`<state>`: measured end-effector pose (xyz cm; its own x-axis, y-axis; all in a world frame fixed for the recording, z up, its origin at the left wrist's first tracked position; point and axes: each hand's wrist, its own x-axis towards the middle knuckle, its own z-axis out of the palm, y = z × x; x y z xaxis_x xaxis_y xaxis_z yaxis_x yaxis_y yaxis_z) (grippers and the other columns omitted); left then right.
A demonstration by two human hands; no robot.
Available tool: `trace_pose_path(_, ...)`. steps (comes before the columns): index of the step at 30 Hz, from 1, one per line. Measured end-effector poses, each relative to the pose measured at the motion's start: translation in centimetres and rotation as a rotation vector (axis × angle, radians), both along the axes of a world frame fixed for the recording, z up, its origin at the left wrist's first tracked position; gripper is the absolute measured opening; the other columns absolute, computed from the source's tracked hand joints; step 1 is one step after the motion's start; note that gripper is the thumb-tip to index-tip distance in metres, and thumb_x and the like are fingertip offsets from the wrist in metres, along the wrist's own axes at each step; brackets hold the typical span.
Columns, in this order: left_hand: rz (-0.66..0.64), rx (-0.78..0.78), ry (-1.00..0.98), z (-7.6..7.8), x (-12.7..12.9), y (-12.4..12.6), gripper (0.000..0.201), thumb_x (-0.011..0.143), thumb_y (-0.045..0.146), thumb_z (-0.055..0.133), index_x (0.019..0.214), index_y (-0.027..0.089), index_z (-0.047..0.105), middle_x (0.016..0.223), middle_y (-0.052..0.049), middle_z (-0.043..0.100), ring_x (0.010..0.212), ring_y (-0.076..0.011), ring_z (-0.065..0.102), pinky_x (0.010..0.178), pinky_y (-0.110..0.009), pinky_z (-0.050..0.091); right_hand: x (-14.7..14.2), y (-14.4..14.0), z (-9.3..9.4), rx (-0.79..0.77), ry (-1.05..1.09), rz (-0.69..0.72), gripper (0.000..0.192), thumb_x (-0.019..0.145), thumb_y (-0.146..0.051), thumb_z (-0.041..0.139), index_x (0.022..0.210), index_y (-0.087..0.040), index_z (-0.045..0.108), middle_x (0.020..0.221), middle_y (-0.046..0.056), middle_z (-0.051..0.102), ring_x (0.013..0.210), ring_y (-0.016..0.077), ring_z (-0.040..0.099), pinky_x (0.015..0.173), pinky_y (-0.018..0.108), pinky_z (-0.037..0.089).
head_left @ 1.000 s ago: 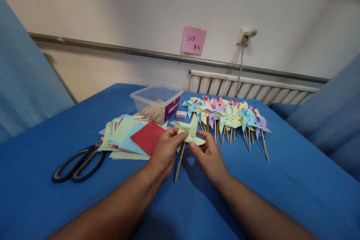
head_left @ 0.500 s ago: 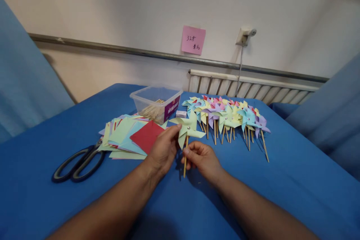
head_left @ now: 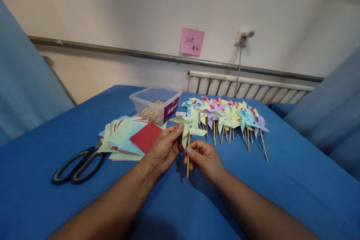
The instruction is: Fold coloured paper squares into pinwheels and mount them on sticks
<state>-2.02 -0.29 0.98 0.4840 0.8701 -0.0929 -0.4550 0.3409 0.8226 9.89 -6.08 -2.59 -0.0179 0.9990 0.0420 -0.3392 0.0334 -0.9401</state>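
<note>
Between my hands stands a pale green paper pinwheel (head_left: 193, 123) with a silvery pin at its centre and a thin wooden stick. My left hand (head_left: 165, 148) pinches a left blade of it between thumb and fingers. Lower down, my right hand (head_left: 204, 157) grips the stick, its thumb pressed against the wood. Left of my hands lies a loose pile of coloured paper squares (head_left: 120, 138), a red one on top at the right. Several finished-looking pinwheels (head_left: 227, 118) in many colours lie bunched at the right, sticks toward me.
Black-handled scissors (head_left: 80, 165) lie at the left, blades under the paper. Behind the pile, a clear plastic tub (head_left: 153, 101) holds wooden sticks, with a small box (head_left: 180, 114) beside it. The blue-covered table (head_left: 270, 198) meets a wall with a radiator (head_left: 247, 86).
The held pinwheel has shifted slightly right and its blades have turned a little. Both hands keep their hold; the other things stay in place.
</note>
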Motion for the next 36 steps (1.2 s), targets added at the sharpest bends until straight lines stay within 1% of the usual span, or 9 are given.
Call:
trace_pose_path(4,0.028,-0.009,0.008,0.0,0.0,-0.1,0.021,0.071,0.031,0.076,0.077,0.016,0.062,0.066,-0.001,0.061,0.057,-0.011,0.056,0.055,-0.023,0.045,-0.1,0.1,-0.2,0.009,-0.031,-0.015,0.036,0.07,-0.05,0.073,0.067,-0.018,0.057,0.055,-0.002,0.063,0.039,0.0078,0.05,0.041,0.021,0.04)
trace_pose_path(11,0.012,0.019,-0.024,0.0,-0.1,0.0,0.023,0.077,0.037,0.069,0.08,0.016,0.065,0.068,-0.001,0.063,0.06,-0.0123,0.057,0.056,-0.024,0.044,-0.2,0.2,-0.6,0.012,-0.059,-0.049,0.039,0.068,-0.053,0.074,0.067,-0.018,0.057,0.053,-0.003,0.061,0.039,0.0071,0.049,0.04,0.02,0.041)
trace_pose_path(14,0.061,0.037,0.016,0.2,-0.1,0.0,0.02,0.072,0.031,0.074,0.079,0.015,0.065,0.069,-0.001,0.064,0.061,-0.0122,0.058,0.059,-0.025,0.045,-0.3,0.2,-0.8,0.02,-0.091,-0.055,0.038,0.068,-0.052,0.074,0.067,-0.018,0.057,0.053,-0.003,0.061,0.039,0.0069,0.049,0.04,0.02,0.04)
trace_pose_path(16,0.098,0.043,0.042,0.4,0.0,-0.1,0.021,0.069,0.025,0.077,0.083,0.014,0.066,0.074,-0.002,0.066,0.065,-0.0128,0.06,0.063,-0.025,0.046,-0.4,0.2,-0.9,0.023,-0.106,-0.055,0.037,0.07,-0.05,0.073,0.067,-0.017,0.057,0.053,-0.002,0.062,0.04,0.0068,0.049,0.041,0.02,0.04)
trace_pose_path(19,0.117,0.05,0.054,0.5,0.1,-0.2,0.023,0.068,0.022,0.077,0.087,0.014,0.067,0.077,-0.003,0.068,0.068,-0.0132,0.062,0.067,-0.025,0.047,-0.3,0.2,-0.9,0.026,-0.116,-0.055,0.035,0.071,-0.049,0.073,0.068,-0.018,0.057,0.054,-0.002,0.062,0.04,0.0068,0.049,0.041,0.02,0.039)
trace_pose_path(22,0.13,0.045,0.057,0.4,0.2,-0.3,0.022,0.067,0.021,0.078,0.085,0.014,0.068,0.073,-0.002,0.068,0.066,-0.013,0.061,0.066,-0.026,0.047,-0.3,0.2,-0.9,0.026,-0.115,-0.049,0.035,0.071,-0.049,0.073,0.068,-0.018,0.057,0.054,-0.002,0.061,0.04,0.007,0.049,0.041,0.021,0.039)
trace_pose_path(26,0.158,0.032,0.054,0.3,0.2,-0.3,0.02,0.066,0.019,0.077,0.082,0.014,0.067,0.075,-0.002,0.068,0.067,-0.0134,0.062,0.067,-0.026,0.047,-0.3,0.1,-1.0,0.02,-0.121,-0.034,0.035,0.071,-0.05,0.072,0.069,-0.018,0.058,0.055,-0.002,0.061,0.04,0.007,0.049,0.042,0.021,0.039)
trace_pose_path(32,0.199,0.003,0.047,0.5,0.1,-0.3,0.017,0.065,0.019,0.077,0.072,0.013,0.063,0.065,0.0,0.065,0.059,-0.011,0.059,0.061,-0.023,0.046,-0.2,0.2,-1.2,0.028,-0.131,-0.021,0.038,0.072,-0.052,0.071,0.07,-0.017,0.058,0.055,-0.002,0.061,0.04,0.0064,0.048,0.041,0.02,0.038)
trace_pose_path(36,0.176,0.018,0.046,0.3,0.1,-0.1,0.018,0.066,0.02,0.077,0.078,0.012,0.065,0.07,-0.002,0.067,0.063,-0.0125,0.061,0.064,-0.025,0.047,-0.2,0.2,-1.3,0.024,-0.139,-0.02,0.038,0.072,-0.053,0.071,0.07,-0.017,0.058,0.054,-0.002,0.061,0.04,0.0061,0.048,0.041,0.019,0.038)
